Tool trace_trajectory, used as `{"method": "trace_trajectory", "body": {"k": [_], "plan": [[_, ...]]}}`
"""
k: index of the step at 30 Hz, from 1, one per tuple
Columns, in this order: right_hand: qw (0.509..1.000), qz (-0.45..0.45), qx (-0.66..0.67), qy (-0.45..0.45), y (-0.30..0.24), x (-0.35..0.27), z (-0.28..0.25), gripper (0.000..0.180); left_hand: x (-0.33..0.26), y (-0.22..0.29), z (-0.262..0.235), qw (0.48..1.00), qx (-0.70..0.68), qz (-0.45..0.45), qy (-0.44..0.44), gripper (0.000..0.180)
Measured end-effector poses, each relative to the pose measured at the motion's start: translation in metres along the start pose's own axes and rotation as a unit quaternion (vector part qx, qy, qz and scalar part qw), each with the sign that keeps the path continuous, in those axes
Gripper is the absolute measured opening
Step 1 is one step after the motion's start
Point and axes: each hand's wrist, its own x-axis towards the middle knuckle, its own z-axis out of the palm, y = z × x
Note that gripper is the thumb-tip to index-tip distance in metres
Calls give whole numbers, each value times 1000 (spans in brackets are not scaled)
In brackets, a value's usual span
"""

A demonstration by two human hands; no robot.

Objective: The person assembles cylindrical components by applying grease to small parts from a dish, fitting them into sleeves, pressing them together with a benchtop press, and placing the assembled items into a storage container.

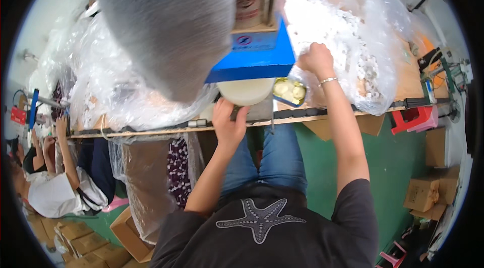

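- The wooden counter (403, 74) stood over a green floor (398, 167), heaped with clear plastic bags (126, 91) of small white parts (333, 31); cardboard boxes (423, 195) and a red stool (416, 119) sat to the right.
- A blue box (257, 58) stood mid-counter, a grey blurred shape (171, 21) hanging over it.
- The left hand (228, 119) had its grip curled against the counter's front edge, just under a pale round container (247, 91); whether it pinched anything could not be told.
- The right hand (316, 60) had its grip closed loosely, fingers down in the white parts.
- A small tray of pale discs (290, 90) lay between the hands, just below the right one.
- Another person (55, 187) sat at far left.
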Motion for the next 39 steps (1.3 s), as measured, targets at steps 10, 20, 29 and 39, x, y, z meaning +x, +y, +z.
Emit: {"method": "trace_trajectory", "body": {"k": [10, 20, 29, 39], "plan": [[993, -14, 67, 97, 24, -25, -10, 21, -19, 26, -210, 837, 375, -182, -355, 20], [836, -114, 527, -100, -84, -122, -52, 10, 87, -41, -150, 929, 321, -180, -34, 32], [884, -245, 396, -46, -123, -145, -35, 16, 125, -158, -101, 942, 302, -135, 64, 46], [882, -155, 418, -153, -118, -143, -35, 12, 24, -15, -82, 977, -161, -135, 43, 34]]}}
